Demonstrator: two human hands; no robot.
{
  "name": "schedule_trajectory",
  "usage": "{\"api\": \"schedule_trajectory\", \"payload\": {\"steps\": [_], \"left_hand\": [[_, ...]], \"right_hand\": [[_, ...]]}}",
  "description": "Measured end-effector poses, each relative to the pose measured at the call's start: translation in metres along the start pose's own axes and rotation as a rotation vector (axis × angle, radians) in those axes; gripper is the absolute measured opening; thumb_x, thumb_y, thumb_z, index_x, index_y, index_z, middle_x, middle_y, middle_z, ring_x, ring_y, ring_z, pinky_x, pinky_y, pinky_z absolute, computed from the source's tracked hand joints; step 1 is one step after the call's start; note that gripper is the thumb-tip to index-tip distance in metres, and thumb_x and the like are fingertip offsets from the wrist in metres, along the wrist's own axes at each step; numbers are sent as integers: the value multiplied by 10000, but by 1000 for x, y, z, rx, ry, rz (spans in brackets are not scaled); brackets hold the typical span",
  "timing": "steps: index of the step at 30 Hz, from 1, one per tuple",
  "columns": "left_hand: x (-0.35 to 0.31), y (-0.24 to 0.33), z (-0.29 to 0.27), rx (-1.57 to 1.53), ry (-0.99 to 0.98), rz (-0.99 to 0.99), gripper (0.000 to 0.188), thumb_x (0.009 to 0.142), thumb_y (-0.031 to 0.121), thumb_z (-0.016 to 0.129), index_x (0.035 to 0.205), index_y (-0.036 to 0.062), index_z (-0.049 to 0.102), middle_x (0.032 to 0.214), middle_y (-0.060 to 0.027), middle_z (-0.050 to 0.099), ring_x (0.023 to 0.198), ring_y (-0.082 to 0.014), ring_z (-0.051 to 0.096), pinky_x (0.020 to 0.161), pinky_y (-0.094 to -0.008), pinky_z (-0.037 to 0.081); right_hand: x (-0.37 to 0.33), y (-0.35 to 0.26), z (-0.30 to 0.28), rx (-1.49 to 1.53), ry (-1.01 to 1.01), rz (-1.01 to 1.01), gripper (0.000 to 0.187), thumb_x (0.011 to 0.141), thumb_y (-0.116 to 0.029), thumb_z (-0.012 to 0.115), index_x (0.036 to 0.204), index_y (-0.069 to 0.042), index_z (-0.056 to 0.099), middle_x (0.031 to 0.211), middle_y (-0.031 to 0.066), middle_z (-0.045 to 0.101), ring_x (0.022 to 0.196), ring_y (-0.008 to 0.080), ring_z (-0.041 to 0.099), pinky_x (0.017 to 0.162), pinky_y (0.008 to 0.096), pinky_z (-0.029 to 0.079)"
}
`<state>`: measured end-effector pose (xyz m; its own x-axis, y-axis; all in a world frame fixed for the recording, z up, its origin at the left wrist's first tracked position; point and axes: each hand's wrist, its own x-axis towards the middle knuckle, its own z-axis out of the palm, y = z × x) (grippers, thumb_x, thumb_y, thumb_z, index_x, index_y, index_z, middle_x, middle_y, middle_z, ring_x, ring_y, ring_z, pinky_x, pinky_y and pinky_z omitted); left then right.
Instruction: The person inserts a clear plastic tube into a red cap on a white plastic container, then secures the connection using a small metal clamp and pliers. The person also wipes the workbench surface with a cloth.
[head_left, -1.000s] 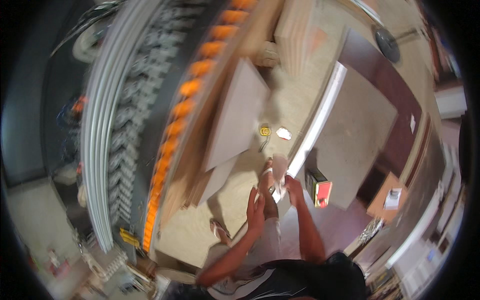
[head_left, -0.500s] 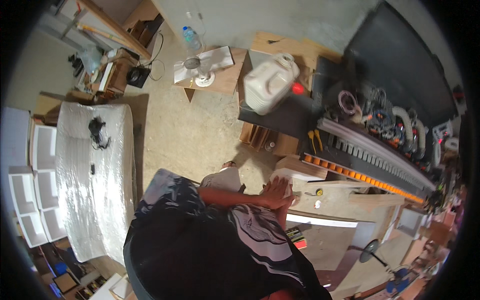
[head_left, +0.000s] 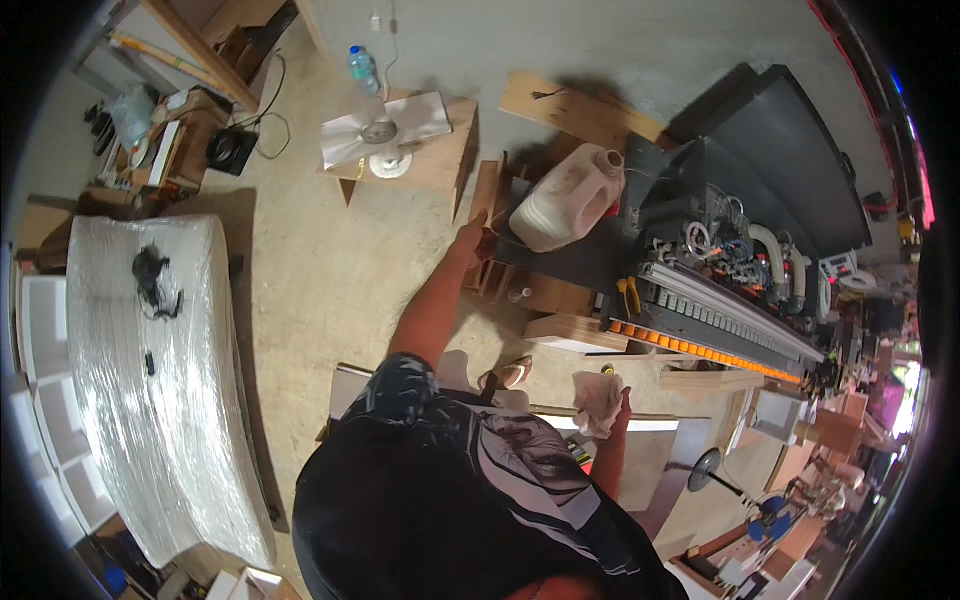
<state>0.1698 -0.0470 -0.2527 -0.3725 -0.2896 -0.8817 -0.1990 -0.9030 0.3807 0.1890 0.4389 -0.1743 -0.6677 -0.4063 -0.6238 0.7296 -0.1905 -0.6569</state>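
My left arm stretches forward, and my left hand (head_left: 479,238) is at the upright brown boards (head_left: 489,195) beside the black table. Its fingers look extended, with nothing visible in them; whether they touch the boards is unclear. Just right of it, a whitish plastic jerrycan (head_left: 568,198) lies tilted on the black tabletop (head_left: 570,262), its open neck toward the far right. Low on the right, my right hand (head_left: 624,408) is closed on a crumpled pale cloth (head_left: 597,402), which hides part of the fingers.
A small wooden table (head_left: 440,150) with a white fan (head_left: 385,150) stands ahead. On the right is a large dark machine (head_left: 720,270) with an orange strip; yellow-handled pliers (head_left: 628,293) rest near it. A plastic-wrapped bulky item (head_left: 160,400) fills the left. Boards (head_left: 570,333) lie near my feet.
My hands, together low in front of me before, are now apart. The left has reached forward beside the jerrycan; the right has moved right with the cloth. The red cap is no longer visible.
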Motion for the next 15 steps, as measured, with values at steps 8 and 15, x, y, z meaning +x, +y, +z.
{"api": "schedule_trajectory", "payload": {"steps": [8,15], "left_hand": [[-54,0,-21,51,-240,630,251,1035,214,675,1147,-5,727,829,-20,690,711,-86,615,658,-237,495],[-230,-47,24,516,-467,1014,248,1054,240,654,1152,23,725,923,-38,752,818,-78,663,756,-245,493]], "right_hand": [[-8,-3,67,326,-129,56,838,1028,-732,319,1535,-76,443,1432,199,572,1245,376,606,1011,531,526],[16,-71,187,323,-344,-318,734,1062,-631,415,1548,-81,436,1423,129,585,1272,279,587,1091,431,471]]}}
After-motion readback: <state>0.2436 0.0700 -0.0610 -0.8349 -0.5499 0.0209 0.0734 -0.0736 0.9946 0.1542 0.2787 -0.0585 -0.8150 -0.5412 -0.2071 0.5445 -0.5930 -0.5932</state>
